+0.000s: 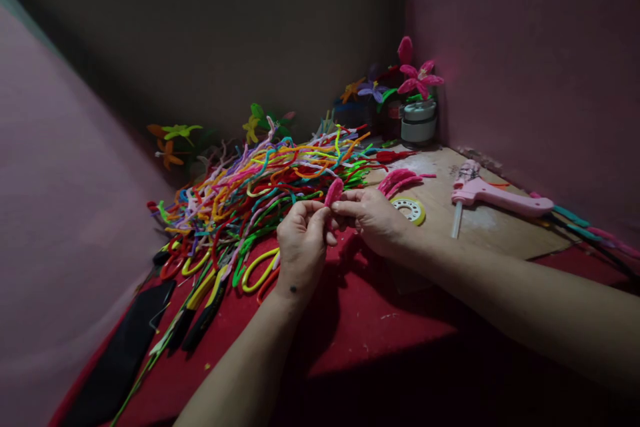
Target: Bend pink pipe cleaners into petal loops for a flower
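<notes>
Between my two hands is a pink pipe-cleaner petal [334,192], its rounded tip pointing up. My left hand [304,240] pinches its lower part between thumb and fingers. From the other side, my right hand [373,217] closes its thumb and forefinger at the petal's base; the exact grip is partly hidden. Just behind my right hand lie more pink pipe-cleaner petals [399,180]. A yellow-rimmed tape roll [409,211] sits by my right wrist. Left of and behind my left hand spreads a big heap of coloured pipe cleaners [260,173].
A pink glue gun [500,199] rests on the board [505,230] at right. Black-and-yellow pliers [207,307], yellow-handled scissors [257,270] and a black strip [120,347] lie at left. Finished pink flowers [420,79] stand by a grey container [419,123]. Walls enclose the red table [370,320].
</notes>
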Action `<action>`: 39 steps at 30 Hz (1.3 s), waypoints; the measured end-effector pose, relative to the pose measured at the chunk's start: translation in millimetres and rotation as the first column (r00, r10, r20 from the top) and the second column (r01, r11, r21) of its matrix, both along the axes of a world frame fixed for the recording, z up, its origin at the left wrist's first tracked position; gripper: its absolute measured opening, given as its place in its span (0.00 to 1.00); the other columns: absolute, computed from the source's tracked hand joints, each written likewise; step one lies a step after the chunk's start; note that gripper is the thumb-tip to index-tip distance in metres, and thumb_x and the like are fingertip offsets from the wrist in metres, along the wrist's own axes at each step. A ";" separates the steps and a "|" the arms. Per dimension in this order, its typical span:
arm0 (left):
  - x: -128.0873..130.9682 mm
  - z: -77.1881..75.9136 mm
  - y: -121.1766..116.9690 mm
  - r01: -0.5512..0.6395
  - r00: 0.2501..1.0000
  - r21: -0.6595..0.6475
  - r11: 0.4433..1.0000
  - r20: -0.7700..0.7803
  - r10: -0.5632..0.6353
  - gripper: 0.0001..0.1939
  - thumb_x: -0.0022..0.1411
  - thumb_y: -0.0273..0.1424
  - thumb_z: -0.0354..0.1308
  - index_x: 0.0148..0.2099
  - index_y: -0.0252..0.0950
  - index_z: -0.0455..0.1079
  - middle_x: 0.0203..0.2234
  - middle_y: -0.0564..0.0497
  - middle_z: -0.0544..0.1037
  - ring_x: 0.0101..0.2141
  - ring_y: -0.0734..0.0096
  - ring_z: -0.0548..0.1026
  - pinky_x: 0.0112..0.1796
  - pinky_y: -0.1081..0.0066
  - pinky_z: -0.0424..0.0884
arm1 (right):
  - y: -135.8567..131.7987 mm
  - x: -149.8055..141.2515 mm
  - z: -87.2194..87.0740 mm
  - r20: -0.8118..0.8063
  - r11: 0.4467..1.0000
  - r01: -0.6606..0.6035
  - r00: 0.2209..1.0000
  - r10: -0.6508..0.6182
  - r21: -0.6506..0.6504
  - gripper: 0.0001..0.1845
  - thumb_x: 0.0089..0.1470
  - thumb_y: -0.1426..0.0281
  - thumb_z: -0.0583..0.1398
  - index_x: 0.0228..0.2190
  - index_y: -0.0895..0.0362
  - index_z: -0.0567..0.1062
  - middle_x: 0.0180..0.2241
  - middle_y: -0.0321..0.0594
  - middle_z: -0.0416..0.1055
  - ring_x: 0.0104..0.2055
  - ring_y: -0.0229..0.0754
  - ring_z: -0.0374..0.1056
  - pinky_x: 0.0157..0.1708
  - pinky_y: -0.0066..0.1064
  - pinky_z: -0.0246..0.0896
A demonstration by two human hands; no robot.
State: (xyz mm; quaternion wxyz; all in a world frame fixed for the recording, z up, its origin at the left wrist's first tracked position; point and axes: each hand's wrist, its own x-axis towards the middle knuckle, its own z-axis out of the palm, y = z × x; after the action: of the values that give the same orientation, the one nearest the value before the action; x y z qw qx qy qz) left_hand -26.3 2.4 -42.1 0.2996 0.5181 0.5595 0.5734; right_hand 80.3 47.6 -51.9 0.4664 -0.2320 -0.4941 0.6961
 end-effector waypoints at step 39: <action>-9.8 12.4 2.3 0.320 0.929 -0.283 0.904 0.279 -0.241 0.10 0.50 0.34 0.59 0.28 0.33 0.63 0.14 0.57 0.67 0.10 0.86 0.56 0.10 0.83 0.53 | 16.2 7.2 2.9 -0.202 0.997 0.009 0.979 -0.025 -0.081 0.13 0.39 0.63 0.65 0.20 0.62 0.74 0.16 0.36 0.69 0.20 0.34 0.62 0.24 0.28 0.55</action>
State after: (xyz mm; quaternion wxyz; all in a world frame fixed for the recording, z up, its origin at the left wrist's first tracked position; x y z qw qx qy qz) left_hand -36.1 4.7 -29.7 0.5252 0.4650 0.5250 0.4819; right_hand 87.5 63.8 -49.0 0.5107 -0.1824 -0.4137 0.7313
